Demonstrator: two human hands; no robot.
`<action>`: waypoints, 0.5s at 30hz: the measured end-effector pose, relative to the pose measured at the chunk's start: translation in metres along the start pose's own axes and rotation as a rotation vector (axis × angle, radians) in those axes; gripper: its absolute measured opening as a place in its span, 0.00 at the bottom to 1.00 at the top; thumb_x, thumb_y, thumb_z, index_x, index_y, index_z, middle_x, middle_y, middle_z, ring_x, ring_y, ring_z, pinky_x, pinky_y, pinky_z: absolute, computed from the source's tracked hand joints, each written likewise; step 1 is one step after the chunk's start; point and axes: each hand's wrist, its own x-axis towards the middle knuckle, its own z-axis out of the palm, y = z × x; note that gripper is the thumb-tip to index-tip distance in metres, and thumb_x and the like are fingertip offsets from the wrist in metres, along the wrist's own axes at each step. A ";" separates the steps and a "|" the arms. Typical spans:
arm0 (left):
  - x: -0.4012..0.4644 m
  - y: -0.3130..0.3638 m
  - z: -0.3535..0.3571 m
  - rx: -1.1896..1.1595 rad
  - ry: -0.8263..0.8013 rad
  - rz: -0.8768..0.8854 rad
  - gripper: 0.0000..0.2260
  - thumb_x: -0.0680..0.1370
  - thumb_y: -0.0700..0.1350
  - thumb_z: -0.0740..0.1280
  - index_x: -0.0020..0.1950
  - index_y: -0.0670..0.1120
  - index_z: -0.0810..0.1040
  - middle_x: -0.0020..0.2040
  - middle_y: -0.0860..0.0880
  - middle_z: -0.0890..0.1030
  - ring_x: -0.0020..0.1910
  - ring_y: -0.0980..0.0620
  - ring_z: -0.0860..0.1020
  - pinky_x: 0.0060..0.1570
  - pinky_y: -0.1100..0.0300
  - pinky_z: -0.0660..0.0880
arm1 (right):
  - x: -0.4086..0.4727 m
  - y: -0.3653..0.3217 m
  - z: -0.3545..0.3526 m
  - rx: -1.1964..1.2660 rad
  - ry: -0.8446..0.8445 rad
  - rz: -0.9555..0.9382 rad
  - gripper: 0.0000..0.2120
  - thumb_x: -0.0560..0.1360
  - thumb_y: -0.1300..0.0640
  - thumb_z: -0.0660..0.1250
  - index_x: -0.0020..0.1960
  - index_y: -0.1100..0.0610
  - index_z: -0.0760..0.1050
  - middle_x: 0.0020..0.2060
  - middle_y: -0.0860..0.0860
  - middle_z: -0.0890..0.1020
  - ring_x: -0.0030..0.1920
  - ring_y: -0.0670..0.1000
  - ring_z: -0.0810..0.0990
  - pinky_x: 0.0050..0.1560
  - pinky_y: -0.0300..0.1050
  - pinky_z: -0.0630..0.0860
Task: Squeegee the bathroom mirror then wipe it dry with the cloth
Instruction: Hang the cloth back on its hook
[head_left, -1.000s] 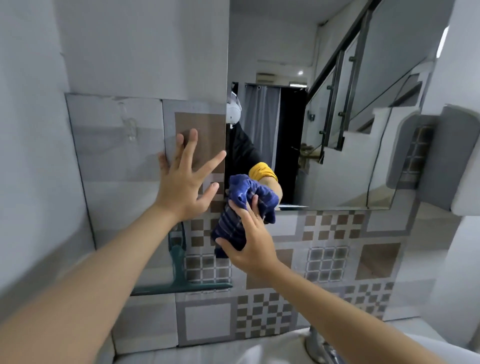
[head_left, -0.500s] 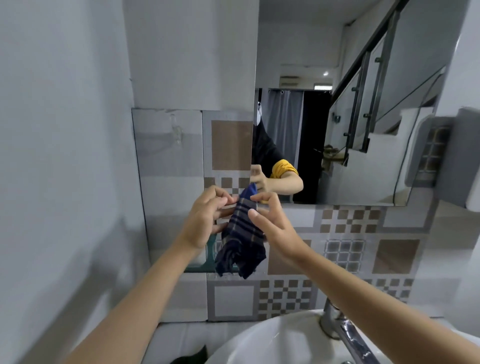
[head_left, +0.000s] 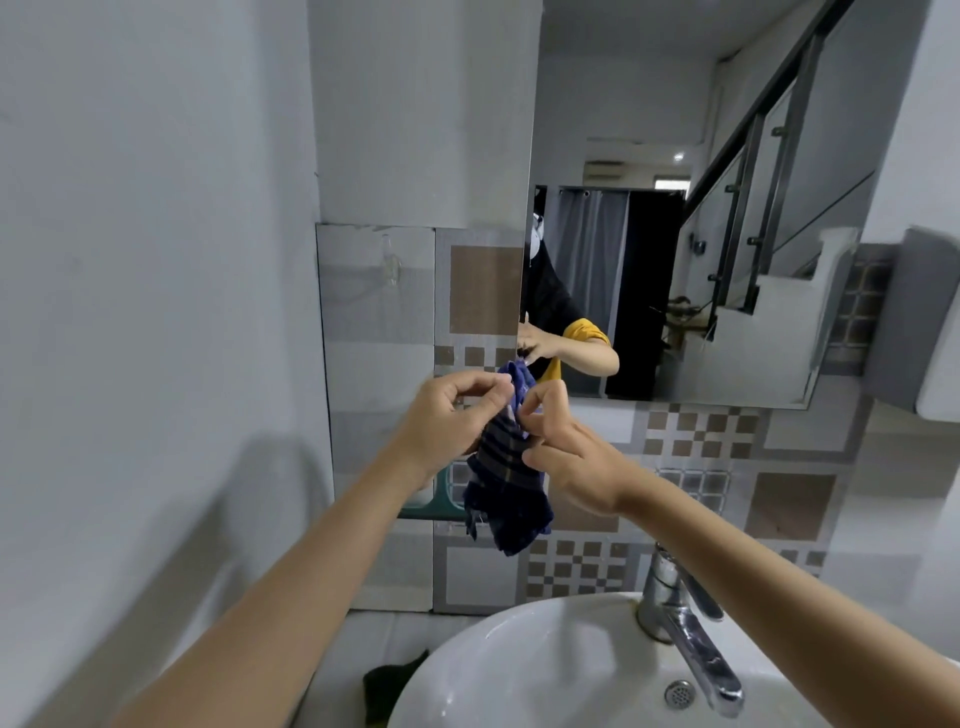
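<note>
A dark blue checked cloth hangs between my two hands in front of the tiled wall, just below the mirror's lower left corner. My left hand pinches its upper left edge and my right hand pinches its upper right edge. The mirror fills the upper right and reflects a staircase, a curtain and the arms of a person. A teal squeegee rests against the tiles behind the cloth, mostly hidden by my left forearm and the cloth.
A white basin sits below with a chrome tap and a drain. A dark green rag lies left of the basin. A grey wall stands close on the left. A clear hook sticks to a tile.
My left hand left the wall tile and came down to take the cloth together with my right hand. The view drew back and tilted down, showing the basin and tap.
</note>
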 end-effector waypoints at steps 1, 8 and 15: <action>-0.001 0.000 0.000 -0.018 0.023 -0.008 0.06 0.75 0.48 0.69 0.50 0.51 0.83 0.45 0.54 0.84 0.48 0.53 0.82 0.51 0.52 0.79 | -0.001 0.000 -0.001 0.041 0.025 0.002 0.11 0.71 0.61 0.56 0.51 0.55 0.56 0.37 0.61 0.70 0.38 0.54 0.69 0.40 0.52 0.69; 0.000 0.013 -0.005 -0.187 0.092 -0.042 0.13 0.70 0.33 0.72 0.50 0.48 0.81 0.52 0.47 0.82 0.43 0.49 0.82 0.35 0.62 0.79 | 0.006 -0.008 -0.007 0.145 0.380 -0.104 0.06 0.77 0.58 0.67 0.51 0.48 0.75 0.33 0.43 0.82 0.29 0.46 0.75 0.34 0.39 0.72; 0.015 0.025 -0.033 0.003 0.125 0.084 0.17 0.72 0.27 0.65 0.42 0.50 0.82 0.48 0.47 0.83 0.47 0.43 0.82 0.47 0.50 0.80 | 0.036 -0.012 -0.012 -0.033 0.561 -0.118 0.12 0.74 0.65 0.70 0.49 0.48 0.82 0.45 0.48 0.83 0.45 0.46 0.81 0.50 0.45 0.80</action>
